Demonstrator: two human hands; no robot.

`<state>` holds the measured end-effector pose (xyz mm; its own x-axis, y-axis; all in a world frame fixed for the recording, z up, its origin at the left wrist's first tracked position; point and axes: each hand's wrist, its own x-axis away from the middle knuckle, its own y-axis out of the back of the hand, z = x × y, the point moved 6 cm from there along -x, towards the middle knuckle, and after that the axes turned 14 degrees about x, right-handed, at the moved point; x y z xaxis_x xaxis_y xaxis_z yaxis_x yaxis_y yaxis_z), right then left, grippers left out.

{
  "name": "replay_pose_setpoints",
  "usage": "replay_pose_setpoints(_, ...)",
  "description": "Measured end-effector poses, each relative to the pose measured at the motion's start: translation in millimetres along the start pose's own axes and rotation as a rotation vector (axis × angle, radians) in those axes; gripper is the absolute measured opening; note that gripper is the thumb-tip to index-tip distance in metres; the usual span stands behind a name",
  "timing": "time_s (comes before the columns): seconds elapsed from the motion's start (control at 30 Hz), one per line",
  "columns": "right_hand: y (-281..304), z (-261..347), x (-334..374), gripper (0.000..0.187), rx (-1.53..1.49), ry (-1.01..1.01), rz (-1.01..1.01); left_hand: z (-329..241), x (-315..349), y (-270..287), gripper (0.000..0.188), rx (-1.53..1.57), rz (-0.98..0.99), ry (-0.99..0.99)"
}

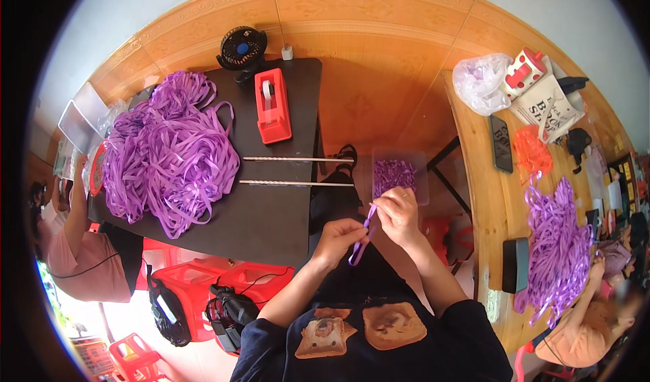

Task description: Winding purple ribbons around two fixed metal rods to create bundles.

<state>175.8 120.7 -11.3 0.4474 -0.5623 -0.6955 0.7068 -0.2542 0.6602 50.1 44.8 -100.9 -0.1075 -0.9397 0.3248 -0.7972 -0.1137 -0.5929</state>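
Between my two hands, in front of my body, runs a short length of purple ribbon (356, 252). My left hand (340, 238) pinches it lower down, and a loop or tail hangs below the fingers. My right hand (398, 213) has its fingertips closed on the upper end, slightly higher and farther away. Just beyond my right hand, below table height, a clear plastic bin (421, 179) holds many small purple ribbon pieces (394, 174). A big tangled heap of purple ribbon (169, 152) covers the left part of the dark table (271, 223).
Two thin metal rods (298, 183) jut past the dark table's right edge. A red tape dispenser (273, 108) and a black fan (242, 49) stand behind. The wooden table (484, 213) at right carries a phone (500, 144), bags and more ribbon (558, 246). People sit at both sides; red stools (193, 294) stand lower left.
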Motion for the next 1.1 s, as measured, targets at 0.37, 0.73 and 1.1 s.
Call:
replay_pose_setpoints(0.37, -40.6, -26.1, -86.3, 0.024, -0.177, 0.125, -0.123, -40.0, -50.2, 13.4, 0.005, 0.177, -0.053, -0.530)
replay_pose_setpoints(0.73, -110.9, -28.5, -101.0, 0.019, -0.455, 0.043, -0.020, -47.2, -57.1, 33.2, 0.011, 0.422, -0.181, -0.660)
replay_pose_setpoints(1.1, -120.7, -8.3, -15.0, 0.007, -0.630, -0.325, 0.312, -7.7, -14.5, 19.4, 0.008, 0.316, -0.155, -0.397)
